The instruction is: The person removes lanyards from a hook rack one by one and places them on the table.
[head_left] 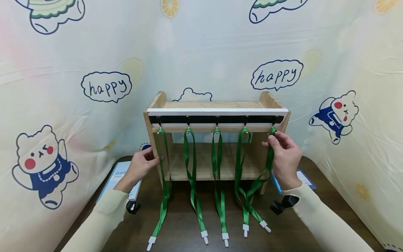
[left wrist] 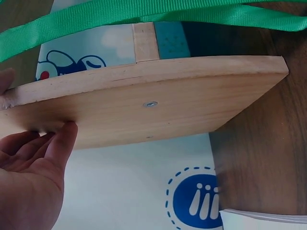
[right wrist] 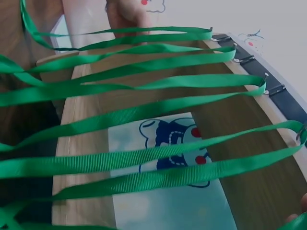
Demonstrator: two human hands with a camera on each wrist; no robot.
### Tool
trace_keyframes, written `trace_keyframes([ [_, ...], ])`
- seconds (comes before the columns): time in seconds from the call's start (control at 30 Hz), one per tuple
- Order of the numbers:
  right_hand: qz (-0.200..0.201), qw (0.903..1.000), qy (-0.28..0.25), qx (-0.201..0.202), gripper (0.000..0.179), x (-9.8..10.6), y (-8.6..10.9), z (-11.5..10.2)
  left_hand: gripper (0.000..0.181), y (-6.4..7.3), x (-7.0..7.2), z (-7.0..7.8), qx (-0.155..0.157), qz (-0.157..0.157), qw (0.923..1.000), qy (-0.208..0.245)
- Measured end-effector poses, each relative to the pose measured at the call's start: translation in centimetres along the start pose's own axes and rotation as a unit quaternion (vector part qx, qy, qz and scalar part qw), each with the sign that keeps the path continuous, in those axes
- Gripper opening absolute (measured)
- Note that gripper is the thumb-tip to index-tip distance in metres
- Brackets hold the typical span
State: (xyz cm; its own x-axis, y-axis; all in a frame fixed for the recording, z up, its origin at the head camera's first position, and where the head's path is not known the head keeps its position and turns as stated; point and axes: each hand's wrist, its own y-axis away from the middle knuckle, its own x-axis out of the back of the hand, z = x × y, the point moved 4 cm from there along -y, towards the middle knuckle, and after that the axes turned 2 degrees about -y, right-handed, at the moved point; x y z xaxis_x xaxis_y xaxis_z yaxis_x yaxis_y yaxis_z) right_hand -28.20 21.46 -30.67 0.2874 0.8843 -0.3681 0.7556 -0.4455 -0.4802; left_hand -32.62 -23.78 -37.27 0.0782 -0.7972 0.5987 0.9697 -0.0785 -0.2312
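Observation:
A wooden rack (head_left: 214, 104) stands on the table, with a row of metal hooks along the black strip (head_left: 203, 119) on its front. From each hook hangs a green lanyard, several in all, with white clips (head_left: 225, 236) at the lower ends. My right hand (head_left: 287, 159) pinches the rightmost lanyard (head_left: 269, 161) near its top, just under the hook. At the opposite end, my left hand (head_left: 138, 169) grips the rack's left side panel (left wrist: 182, 91), fingers against the outer face. The right wrist view shows the other lanyards (right wrist: 158, 179) stretching from their hooks, with only fingertips at its lower right.
On the dark table (head_left: 189, 224), a booklet (head_left: 114, 175) lies left of the rack. A blue-edged card (head_left: 305, 179) and a bright blue object (head_left: 276, 182) lie behind the right wrist. A printed cloth (head_left: 201, 52) with cartoon bears hangs behind and on both sides.

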Motion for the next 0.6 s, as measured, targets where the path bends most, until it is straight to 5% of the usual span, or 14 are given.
trace_keyframes([
  [0.37, -0.02, 0.9939, 0.104, -0.029, 0.031, 0.46, -0.67, -0.21, 0.058, 0.19, -0.03, -0.06, 0.005, 0.003, 1.0, -0.004],
  [0.47, -0.044, 0.9851, 0.165, -0.023, 0.029, 0.3, -0.78, -0.27, 0.057, 0.24, -0.04, -0.15, 0.006, 0.003, 1.0, -0.003],
  [0.6, -0.08, 0.9829, 0.165, -0.019, 0.024, 0.29, -0.94, -0.43, 0.056, 0.14, 0.01, -0.06, 0.004, 0.002, 1.0, -0.001],
])
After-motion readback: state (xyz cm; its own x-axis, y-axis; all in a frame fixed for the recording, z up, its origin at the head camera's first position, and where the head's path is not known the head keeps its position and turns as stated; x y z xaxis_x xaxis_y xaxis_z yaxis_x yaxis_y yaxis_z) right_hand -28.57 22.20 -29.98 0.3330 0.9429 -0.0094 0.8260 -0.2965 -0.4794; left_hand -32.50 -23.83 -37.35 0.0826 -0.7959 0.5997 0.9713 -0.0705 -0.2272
